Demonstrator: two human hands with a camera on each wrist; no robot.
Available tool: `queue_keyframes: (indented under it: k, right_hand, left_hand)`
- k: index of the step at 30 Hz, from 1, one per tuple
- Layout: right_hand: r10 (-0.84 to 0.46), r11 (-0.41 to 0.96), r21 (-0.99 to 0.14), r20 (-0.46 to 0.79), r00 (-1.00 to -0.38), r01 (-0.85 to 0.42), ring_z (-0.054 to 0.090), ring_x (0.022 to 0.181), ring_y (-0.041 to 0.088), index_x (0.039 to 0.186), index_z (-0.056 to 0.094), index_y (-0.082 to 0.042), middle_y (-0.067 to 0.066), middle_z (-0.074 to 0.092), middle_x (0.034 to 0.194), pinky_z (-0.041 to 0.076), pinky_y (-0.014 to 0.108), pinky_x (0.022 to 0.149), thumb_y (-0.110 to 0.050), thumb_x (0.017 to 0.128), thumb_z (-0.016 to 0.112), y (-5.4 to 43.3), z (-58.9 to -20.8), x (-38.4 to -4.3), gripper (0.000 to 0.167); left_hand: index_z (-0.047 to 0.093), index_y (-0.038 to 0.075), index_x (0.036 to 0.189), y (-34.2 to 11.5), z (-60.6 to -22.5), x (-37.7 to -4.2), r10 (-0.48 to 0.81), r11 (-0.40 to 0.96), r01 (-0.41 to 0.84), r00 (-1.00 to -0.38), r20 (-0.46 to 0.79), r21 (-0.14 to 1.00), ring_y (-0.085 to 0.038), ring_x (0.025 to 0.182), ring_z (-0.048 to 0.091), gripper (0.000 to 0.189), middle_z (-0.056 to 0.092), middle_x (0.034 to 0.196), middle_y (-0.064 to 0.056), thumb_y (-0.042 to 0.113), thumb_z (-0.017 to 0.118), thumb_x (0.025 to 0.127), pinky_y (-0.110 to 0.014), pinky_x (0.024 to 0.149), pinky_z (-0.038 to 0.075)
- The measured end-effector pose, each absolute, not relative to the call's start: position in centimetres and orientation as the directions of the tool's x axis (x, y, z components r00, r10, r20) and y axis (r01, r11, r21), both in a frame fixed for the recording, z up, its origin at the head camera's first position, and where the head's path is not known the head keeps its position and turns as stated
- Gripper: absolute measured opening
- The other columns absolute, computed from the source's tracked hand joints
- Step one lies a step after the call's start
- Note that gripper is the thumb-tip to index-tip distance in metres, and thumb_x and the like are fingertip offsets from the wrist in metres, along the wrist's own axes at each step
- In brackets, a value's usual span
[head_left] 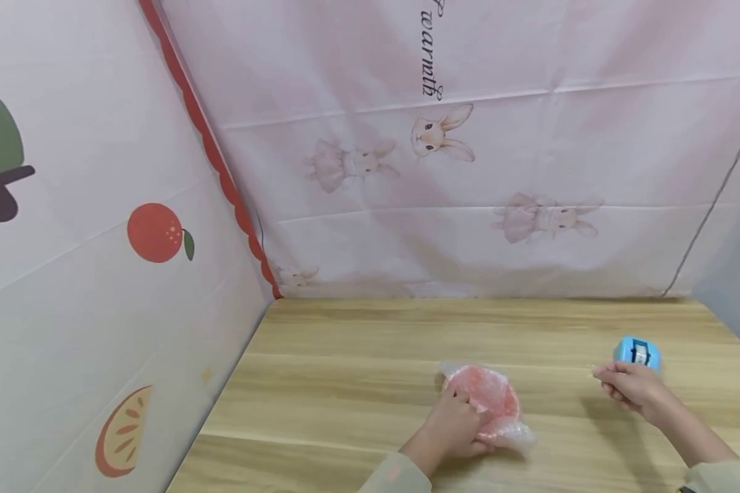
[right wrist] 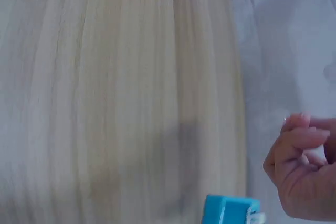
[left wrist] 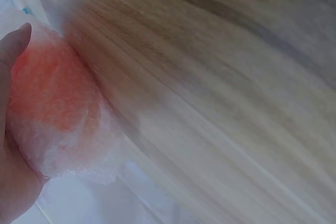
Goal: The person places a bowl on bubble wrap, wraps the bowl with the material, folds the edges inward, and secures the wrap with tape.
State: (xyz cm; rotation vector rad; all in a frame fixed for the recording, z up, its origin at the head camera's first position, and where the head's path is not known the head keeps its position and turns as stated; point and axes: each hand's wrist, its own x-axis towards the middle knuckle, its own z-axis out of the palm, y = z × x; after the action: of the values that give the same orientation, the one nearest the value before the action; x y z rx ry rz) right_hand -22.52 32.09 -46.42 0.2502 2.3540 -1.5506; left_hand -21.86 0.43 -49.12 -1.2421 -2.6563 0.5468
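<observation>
A round pinkish-red object in clear bubble wrap (head_left: 493, 394) is over the front middle of the wooden table, with loose wrap sticking out at its ends. My left hand (head_left: 453, 426) grips its near left side, fingers bent over the wrap. In the left wrist view the thumb (left wrist: 16, 45) lies along the wrapped bundle (left wrist: 52, 93). Off to the right, my right hand (head_left: 635, 390) pinches a tiny clear strip, like tape, at the fingertips. Just behind that hand sits a small blue tape dispenser (head_left: 638, 352), its lower part hidden by the hand.
The wooden table (head_left: 345, 383) meets a pink rabbit-print cloth (head_left: 370, 253) at its back edge. On the left stands a white wall covering with fruit prints (head_left: 154, 233). A grey-white surface (head_left: 734, 287) borders the right side.
</observation>
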Motion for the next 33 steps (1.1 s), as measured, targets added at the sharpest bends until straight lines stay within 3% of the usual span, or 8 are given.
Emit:
queue_keyframes:
  k: [5, 10, 19, 24, 27, 30, 33]
  right_hand:
    - [-0.177, 0.407, -0.901, -0.237, -0.955, 0.149, 0.043, 0.064, 0.003, 0.097, 0.056, -0.006, -0.008, 0.047, 0.072, 0.045, 0.021, 0.057, -0.024, 0.097, 0.046, 29.9, -44.7, -22.2, 0.021]
    - [-0.245, 0.421, -0.906, -0.086, -0.966, -0.027, 0.054, 0.076, 0.003, 0.099, 0.055, 0.004, -0.009, 0.059, 0.082, 0.050, 0.024, 0.067, -0.021, 0.096, 0.048, 27.7, -43.8, -21.9, 0.025]
    - [-0.257, 0.442, -0.885, 0.027, -0.966, -0.142, 0.057, 0.070, 0.002, 0.095, 0.056, 0.006, 0.002, 0.062, 0.078, 0.051, 0.024, 0.063, -0.014, 0.094, 0.052, 24.0, -44.2, -22.1, 0.020]
    - [-0.396, 0.420, -0.852, 0.136, -0.908, -0.312, 0.052, 0.063, 0.000, 0.087, 0.058, 0.006, 0.003, 0.059, 0.070, 0.048, 0.022, 0.055, -0.006, 0.090, 0.055, 21.9, -44.7, -22.8, 0.013]
    - [-0.481, 0.416, -0.821, 0.165, -0.861, -0.390, 0.046, 0.058, -0.002, 0.080, 0.058, 0.003, -0.004, 0.054, 0.065, 0.043, 0.019, 0.050, 0.000, 0.087, 0.056, 20.3, -44.9, -23.4, 0.008]
    - [-0.546, 0.464, -0.764, 0.152, -0.824, -0.448, 0.040, 0.057, -0.004, 0.072, 0.055, -0.002, -0.008, 0.047, 0.062, 0.037, 0.017, 0.049, 0.003, 0.082, 0.059, 18.8, -45.0, -24.0, 0.012]
    - [-0.605, 0.511, -0.687, 0.139, -0.784, -0.517, 0.035, 0.056, -0.004, 0.066, 0.052, -0.004, -0.009, 0.043, 0.059, 0.034, 0.016, 0.048, 0.004, 0.079, 0.062, 17.6, -45.4, -24.4, 0.018]
  left_hand:
    - [0.055, 0.041, 0.120, 0.5, -48.9, -21.8, 0.770, 0.588, 0.711, -0.638, -0.004, -0.386, -0.003, 0.092, 0.055, 0.049, 0.066, 0.090, 0.018, 0.069, 0.047, 0.081, -0.030, 0.098, 0.035]
    - [0.055, 0.041, 0.121, 0.6, -48.8, -21.8, 0.777, 0.568, 0.709, -0.630, -0.013, -0.419, -0.002, 0.088, 0.053, 0.049, 0.066, 0.087, 0.019, 0.070, 0.044, 0.082, -0.028, 0.094, 0.035]
    - [0.055, 0.042, 0.119, 0.8, -48.8, -21.8, 0.780, 0.562, 0.702, -0.626, -0.004, -0.437, -0.002, 0.087, 0.054, 0.049, 0.066, 0.084, 0.019, 0.070, 0.044, 0.081, -0.028, 0.092, 0.035]
    - [0.055, 0.041, 0.118, 0.8, -48.8, -21.8, 0.777, 0.560, 0.698, -0.630, -0.010, -0.447, -0.002, 0.091, 0.054, 0.048, 0.066, 0.085, 0.019, 0.070, 0.043, 0.081, -0.029, 0.095, 0.034]
    - [0.056, 0.039, 0.115, 0.9, -48.7, -21.7, 0.772, 0.560, 0.690, -0.635, -0.012, -0.458, -0.003, 0.101, 0.054, 0.048, 0.066, 0.097, 0.019, 0.071, 0.042, 0.082, -0.031, 0.098, 0.034]
    - [0.058, 0.037, 0.110, 0.9, -48.7, -21.6, 0.773, 0.557, 0.683, -0.635, -0.007, -0.473, -0.004, 0.108, 0.053, 0.047, 0.064, 0.107, 0.018, 0.071, 0.041, 0.082, -0.032, 0.100, 0.034]
    - [0.062, 0.037, 0.103, 1.0, -48.9, -21.5, 0.777, 0.554, 0.673, -0.629, 0.013, -0.490, -0.003, 0.109, 0.052, 0.045, 0.064, 0.104, 0.019, 0.071, 0.041, 0.082, -0.033, 0.101, 0.035]
